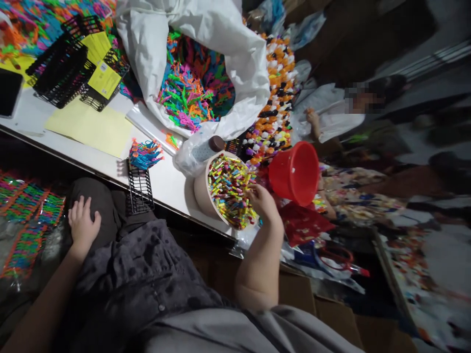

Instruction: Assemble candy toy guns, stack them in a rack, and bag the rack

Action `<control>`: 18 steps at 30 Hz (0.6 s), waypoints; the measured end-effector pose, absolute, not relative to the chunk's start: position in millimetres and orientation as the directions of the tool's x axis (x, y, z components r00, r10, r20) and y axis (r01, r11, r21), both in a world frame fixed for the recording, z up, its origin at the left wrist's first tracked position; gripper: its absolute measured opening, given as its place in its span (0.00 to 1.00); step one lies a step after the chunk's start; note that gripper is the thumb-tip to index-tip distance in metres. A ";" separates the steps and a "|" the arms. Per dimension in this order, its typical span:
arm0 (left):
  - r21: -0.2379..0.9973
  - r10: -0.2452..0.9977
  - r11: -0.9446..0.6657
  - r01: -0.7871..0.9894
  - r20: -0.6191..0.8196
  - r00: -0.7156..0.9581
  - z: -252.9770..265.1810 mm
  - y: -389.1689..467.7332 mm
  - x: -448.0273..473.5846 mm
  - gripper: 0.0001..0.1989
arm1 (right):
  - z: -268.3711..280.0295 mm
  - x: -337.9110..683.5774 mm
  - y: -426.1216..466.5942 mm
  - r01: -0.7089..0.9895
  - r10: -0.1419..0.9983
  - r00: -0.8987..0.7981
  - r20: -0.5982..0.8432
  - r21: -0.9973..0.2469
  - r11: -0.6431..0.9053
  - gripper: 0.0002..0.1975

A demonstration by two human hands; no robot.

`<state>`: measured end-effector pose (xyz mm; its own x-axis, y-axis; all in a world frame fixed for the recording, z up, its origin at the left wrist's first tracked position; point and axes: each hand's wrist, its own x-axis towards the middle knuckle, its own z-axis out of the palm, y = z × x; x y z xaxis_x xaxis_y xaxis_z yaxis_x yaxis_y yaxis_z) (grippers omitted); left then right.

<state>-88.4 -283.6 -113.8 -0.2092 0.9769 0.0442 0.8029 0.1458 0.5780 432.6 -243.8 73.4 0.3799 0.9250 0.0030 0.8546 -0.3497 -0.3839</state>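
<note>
My left hand [84, 223] lies flat on my thigh, fingers spread, holding nothing. At the rim of a pale round tub [203, 192], my right hand [260, 200] has its fingers bent down over many small, bright, multicoloured pieces [231, 189]; whether a piece is between the fingertips is too small to see. On the table's near edge a black wire rack [140, 189] sticks out over my lap. Blue and orange plastic figures [145, 154] are bunched on its far end.
Behind the tub stand a white sack [246, 73] of coloured figures and a red bucket [290, 171]. Black racks [61, 73] with yellow cards are stacked at the left. Scissors [336, 257] lie at the right. Another person [331, 115] sits further back.
</note>
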 end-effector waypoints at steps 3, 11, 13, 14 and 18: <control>0.581 0.980 0.135 0.803 0.039 -0.193 -115.2 -283.4 -90.2 0.28 | 84.8 393.3 -242.4 0.598 0.927 0.365 0.084 -0.784 -0.164 0.12; 0.589 0.983 0.142 0.796 0.008 -0.182 -118.0 -285.0 -94.8 0.28 | 43.7 267.5 -161.9 -0.413 0.914 0.081 -0.398 -0.848 -0.333 0.08; 0.591 0.982 0.151 0.793 -0.001 -0.187 -118.4 -287.2 -96.1 0.28 | 29.3 252.0 -135.3 -0.463 0.907 -0.006 -0.421 -0.803 -0.376 0.08; 0.593 0.982 0.154 0.790 -0.002 -0.190 -118.6 -288.3 -96.7 0.28 | 23.4 245.8 -122.3 -0.458 0.907 -0.017 -0.420 -0.803 -0.381 0.08; 0.606 0.980 0.161 0.779 -0.007 -0.197 -119.4 -290.6 -98.0 0.27 | 8.9 225.6 -75.5 -0.075 0.899 0.170 -0.404 -0.915 -0.397 0.13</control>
<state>-98.0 -290.6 -119.4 -0.1969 0.9804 -0.0074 0.7790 0.1610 0.6060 225.6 -75.5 8.9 0.1696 0.8989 -0.4039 -0.0746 -0.3970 -0.9148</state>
